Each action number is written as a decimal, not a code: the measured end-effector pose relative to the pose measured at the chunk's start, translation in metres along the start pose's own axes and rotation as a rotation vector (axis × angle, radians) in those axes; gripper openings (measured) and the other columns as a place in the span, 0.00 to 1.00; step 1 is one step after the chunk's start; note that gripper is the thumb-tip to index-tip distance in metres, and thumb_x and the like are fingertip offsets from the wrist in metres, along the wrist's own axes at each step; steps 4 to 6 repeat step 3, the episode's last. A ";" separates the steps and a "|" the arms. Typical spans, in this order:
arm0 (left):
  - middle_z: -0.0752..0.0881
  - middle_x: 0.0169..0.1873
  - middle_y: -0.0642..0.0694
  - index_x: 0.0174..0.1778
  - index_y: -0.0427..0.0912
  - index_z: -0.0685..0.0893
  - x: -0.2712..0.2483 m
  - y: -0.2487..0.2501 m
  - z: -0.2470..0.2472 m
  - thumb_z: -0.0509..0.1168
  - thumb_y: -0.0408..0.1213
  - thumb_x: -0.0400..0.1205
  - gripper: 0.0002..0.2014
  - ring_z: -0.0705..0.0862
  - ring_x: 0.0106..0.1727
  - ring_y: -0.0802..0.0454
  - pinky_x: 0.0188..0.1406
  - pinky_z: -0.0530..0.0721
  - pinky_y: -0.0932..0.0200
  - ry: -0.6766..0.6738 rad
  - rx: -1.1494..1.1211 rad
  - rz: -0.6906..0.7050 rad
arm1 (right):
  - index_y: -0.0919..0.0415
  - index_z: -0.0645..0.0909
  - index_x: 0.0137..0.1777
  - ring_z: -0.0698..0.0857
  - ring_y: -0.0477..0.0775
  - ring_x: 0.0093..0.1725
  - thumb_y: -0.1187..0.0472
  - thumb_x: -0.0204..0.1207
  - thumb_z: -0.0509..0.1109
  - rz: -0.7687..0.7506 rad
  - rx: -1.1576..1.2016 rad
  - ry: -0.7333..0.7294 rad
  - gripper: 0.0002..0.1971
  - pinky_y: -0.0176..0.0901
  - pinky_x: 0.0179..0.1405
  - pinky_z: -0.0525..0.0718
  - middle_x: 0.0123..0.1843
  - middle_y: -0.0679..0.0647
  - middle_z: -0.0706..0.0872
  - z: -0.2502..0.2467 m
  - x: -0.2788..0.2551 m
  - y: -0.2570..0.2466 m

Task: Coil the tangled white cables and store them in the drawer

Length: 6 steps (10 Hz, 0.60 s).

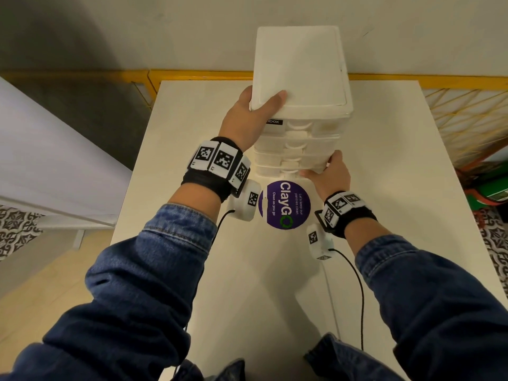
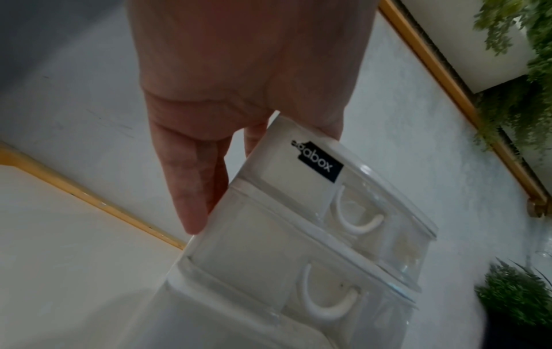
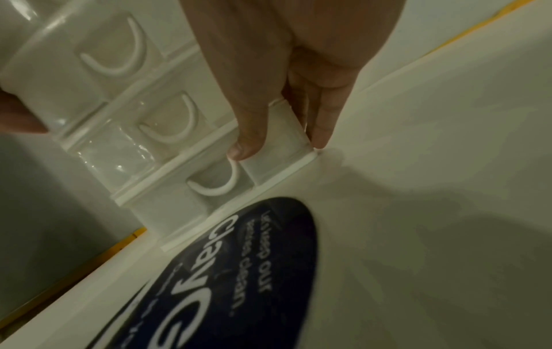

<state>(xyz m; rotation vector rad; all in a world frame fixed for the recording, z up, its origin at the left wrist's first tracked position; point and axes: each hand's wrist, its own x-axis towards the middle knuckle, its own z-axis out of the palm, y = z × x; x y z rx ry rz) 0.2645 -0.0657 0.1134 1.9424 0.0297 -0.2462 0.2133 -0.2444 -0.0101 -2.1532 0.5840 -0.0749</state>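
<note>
A white plastic drawer unit (image 1: 299, 70) with several shut drawers stands at the far middle of the white table (image 1: 384, 215). My left hand (image 1: 247, 119) grips its top left corner, thumb on the lid and fingers down the left side (image 2: 191, 200). My right hand (image 1: 330, 174) pinches the lower right corner. There its thumb (image 3: 248, 132) lies on the front of the bottom drawer, beside the curved handle (image 3: 221, 184), and a finger (image 3: 325, 122) presses the unit's right side. No white cables are in any view.
A round purple sticker (image 1: 284, 204) lies on the table just in front of the unit. Black leads (image 1: 357, 284) run from my wrist cameras toward me. A yellow rail (image 1: 192, 74) and a yellow lattice (image 1: 467, 119) border the table's far and right sides.
</note>
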 end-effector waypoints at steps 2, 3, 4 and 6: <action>0.75 0.73 0.51 0.80 0.52 0.60 -0.012 0.001 -0.008 0.59 0.68 0.75 0.41 0.76 0.71 0.49 0.72 0.73 0.42 -0.072 -0.048 -0.017 | 0.58 0.54 0.79 0.78 0.61 0.69 0.55 0.69 0.76 0.020 -0.017 -0.193 0.43 0.58 0.69 0.75 0.74 0.57 0.76 -0.009 -0.024 0.010; 0.65 0.80 0.43 0.83 0.46 0.53 -0.036 -0.016 -0.018 0.52 0.64 0.81 0.39 0.67 0.79 0.45 0.73 0.63 0.52 -0.054 0.006 -0.054 | 0.59 0.61 0.77 0.77 0.59 0.70 0.57 0.74 0.72 0.010 -0.099 -0.190 0.34 0.53 0.70 0.74 0.75 0.58 0.73 -0.025 -0.061 0.035; 0.65 0.80 0.43 0.83 0.46 0.53 -0.036 -0.016 -0.018 0.52 0.64 0.81 0.39 0.67 0.79 0.45 0.73 0.63 0.52 -0.054 0.006 -0.054 | 0.59 0.61 0.77 0.77 0.59 0.70 0.57 0.74 0.72 0.010 -0.099 -0.190 0.34 0.53 0.70 0.74 0.75 0.58 0.73 -0.025 -0.061 0.035; 0.65 0.80 0.43 0.83 0.46 0.53 -0.036 -0.016 -0.018 0.52 0.64 0.81 0.39 0.67 0.79 0.45 0.73 0.63 0.52 -0.054 0.006 -0.054 | 0.59 0.61 0.77 0.77 0.59 0.70 0.57 0.74 0.72 0.010 -0.099 -0.190 0.34 0.53 0.70 0.74 0.75 0.58 0.73 -0.025 -0.061 0.035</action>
